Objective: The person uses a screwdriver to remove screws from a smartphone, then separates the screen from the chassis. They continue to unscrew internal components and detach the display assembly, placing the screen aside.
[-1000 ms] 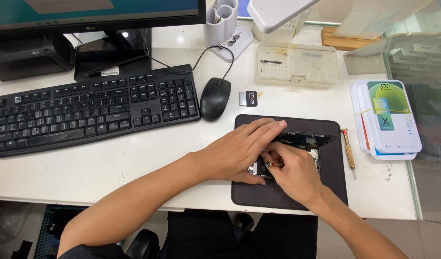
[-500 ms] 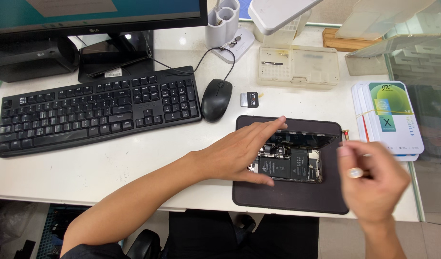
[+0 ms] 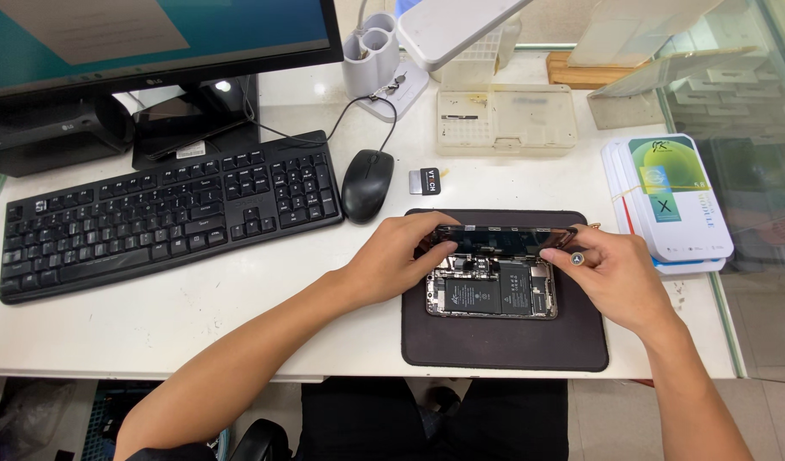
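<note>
Hands, left (image 3: 391, 260) and right (image 3: 610, 271), each grip an end of the lifted screen (image 3: 505, 240) above the opened phone (image 3: 491, 296).

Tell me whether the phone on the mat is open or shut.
Open: both hands lift the screen panel off the phone, whose battery and boards show, on the dark mat.

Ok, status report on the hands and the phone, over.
Left hand and right hand grip screen panel, tilted up over opened phone. Phone on dark mat. Nothing in the way.
</note>
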